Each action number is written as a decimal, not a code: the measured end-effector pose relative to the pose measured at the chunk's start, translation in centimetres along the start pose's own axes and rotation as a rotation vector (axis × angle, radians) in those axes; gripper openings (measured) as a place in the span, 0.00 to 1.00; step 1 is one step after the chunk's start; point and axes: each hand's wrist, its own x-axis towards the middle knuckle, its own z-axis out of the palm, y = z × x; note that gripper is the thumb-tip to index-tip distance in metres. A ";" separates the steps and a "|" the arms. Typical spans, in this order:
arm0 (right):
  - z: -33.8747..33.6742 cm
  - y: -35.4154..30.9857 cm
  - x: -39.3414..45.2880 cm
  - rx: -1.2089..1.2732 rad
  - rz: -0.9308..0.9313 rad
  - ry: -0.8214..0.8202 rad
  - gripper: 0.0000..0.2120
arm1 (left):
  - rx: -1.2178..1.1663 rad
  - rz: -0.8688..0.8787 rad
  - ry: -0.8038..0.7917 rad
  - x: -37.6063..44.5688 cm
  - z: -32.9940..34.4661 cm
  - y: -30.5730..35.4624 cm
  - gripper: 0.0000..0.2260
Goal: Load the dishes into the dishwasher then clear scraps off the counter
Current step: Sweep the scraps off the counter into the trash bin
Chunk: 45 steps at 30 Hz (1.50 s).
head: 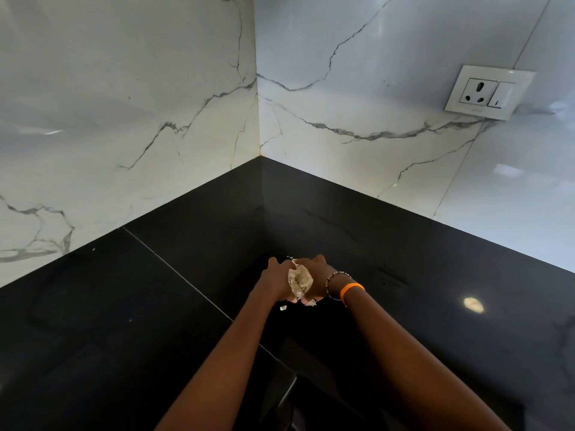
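- Gathering is what both hands are doing at the middle of the black tabletop (155, 306), close to the corner of the marble-look walls.
- Left hand (275, 283) and right hand (315, 279) are pressing together, fingers curling around a crumpled wad of scraps (299, 279) held between them, pale and partly translucent, like thin wrapper or peel; exactly what it is cannot be told.
- A small pale scrap (283, 308) is lying loose on the tabletop just below the left hand, apart from the wad.
- Judging by its look, the wad is handling as something light, soft and crushable, with no stiffness; it is likely shedding bits if squeezed loosely, so cupping it from both sides and underneath seems the safest hold.
- The loose scrap probably calls for a fingertip pinch or a sweep toward the palm.
- An orange band and a beaded bracelet are sitting on the right wrist; a wall socket (488, 92) is showing on the right wall.
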 end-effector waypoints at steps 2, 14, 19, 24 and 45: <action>0.2 -0.2 0.3 -0.032 0.010 0.007 0.38 | 0.023 0.014 0.027 0.3 0.0 0.0 0.30; 0.3 0.3 0.8 0.032 -0.047 0.209 0.16 | -0.294 -0.051 0.137 0.7 -0.2 0.1 0.09; -0.8 0.8 0.6 0.111 0.011 0.269 0.17 | -0.417 -0.049 0.186 1.1 -0.8 -0.8 0.08; -1.9 1.9 0.8 0.236 0.086 0.289 0.20 | -0.576 -0.032 0.217 0.4 -1.9 -0.4 0.05; -0.2 2.0 -5.4 1.303 0.221 0.225 0.07 | -0.919 0.013 0.127 -2.8 -0.1 -0.6 0.08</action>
